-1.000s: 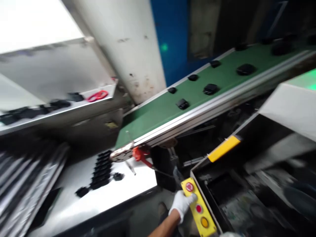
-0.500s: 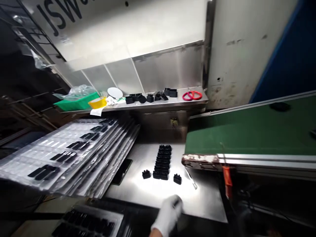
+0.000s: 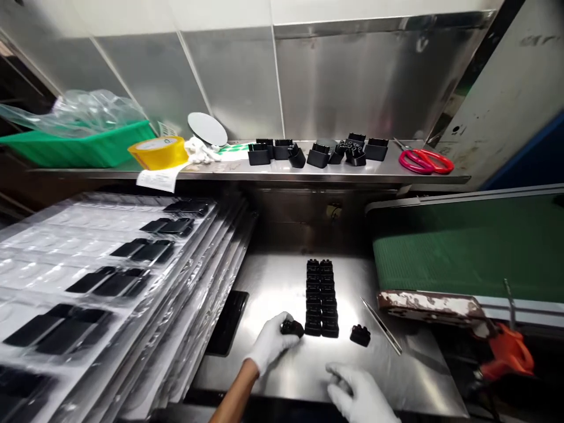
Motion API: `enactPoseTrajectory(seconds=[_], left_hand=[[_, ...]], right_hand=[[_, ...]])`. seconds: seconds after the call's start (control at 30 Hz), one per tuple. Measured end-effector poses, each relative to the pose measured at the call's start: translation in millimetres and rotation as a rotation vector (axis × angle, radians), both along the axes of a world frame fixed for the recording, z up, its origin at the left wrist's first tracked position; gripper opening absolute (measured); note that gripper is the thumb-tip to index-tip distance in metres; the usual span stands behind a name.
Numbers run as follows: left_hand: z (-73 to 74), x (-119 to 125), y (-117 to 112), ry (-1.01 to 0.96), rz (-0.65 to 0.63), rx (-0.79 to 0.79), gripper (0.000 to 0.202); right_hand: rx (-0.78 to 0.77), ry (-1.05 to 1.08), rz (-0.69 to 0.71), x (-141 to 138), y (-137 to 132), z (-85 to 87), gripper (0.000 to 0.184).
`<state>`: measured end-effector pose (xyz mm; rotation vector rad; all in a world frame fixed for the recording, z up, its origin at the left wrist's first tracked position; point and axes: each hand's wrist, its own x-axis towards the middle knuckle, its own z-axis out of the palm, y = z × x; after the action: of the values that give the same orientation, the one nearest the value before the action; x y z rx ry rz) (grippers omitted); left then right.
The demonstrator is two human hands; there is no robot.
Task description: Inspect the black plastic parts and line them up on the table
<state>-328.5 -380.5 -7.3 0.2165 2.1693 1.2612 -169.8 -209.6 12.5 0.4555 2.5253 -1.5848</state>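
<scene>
My left hand (image 3: 269,342), in a white glove, is closed on a small black plastic part (image 3: 291,328) just above or on the steel table. This part is beside the near left end of a two-column block of similar black parts (image 3: 321,299). My right hand (image 3: 359,390), also gloved, is at the front of the table with its fingers a little curled and apart. Nothing shows between them. Beyond it lies a single black part (image 3: 360,335) with small knobs on top, and to the right of that a pair of metal tweezers (image 3: 382,328).
Stacked clear trays (image 3: 198,288) holding flat black pieces rise at left, beside a dark flat slab (image 3: 228,323). A green conveyor (image 3: 476,247) borders the right, near an orange-handled tool (image 3: 506,352). The back shelf (image 3: 304,176) carries tape (image 3: 158,154), black parts and scissors (image 3: 425,161).
The view has moved closer to the bench. Both gloved hands now show, where one blurred hand was visible earlier. My left hand has hold of a part left of the block.
</scene>
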Motion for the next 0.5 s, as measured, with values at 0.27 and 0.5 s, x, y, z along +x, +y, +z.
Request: enactPoseTrajectory(seconds=[0.27,0.5], left_hand=[[66.0,63,-4,-0.084,0.139,0.477,0.030],[86.3,84,-3,-0.027,0.254,0.519,0.051]], right_hand=[[-0.529,-0.180,-0.192,-36,-19,76.5,0.011],[-0.395,-0.096,-0.076,-27,-18,90.3,0.023]])
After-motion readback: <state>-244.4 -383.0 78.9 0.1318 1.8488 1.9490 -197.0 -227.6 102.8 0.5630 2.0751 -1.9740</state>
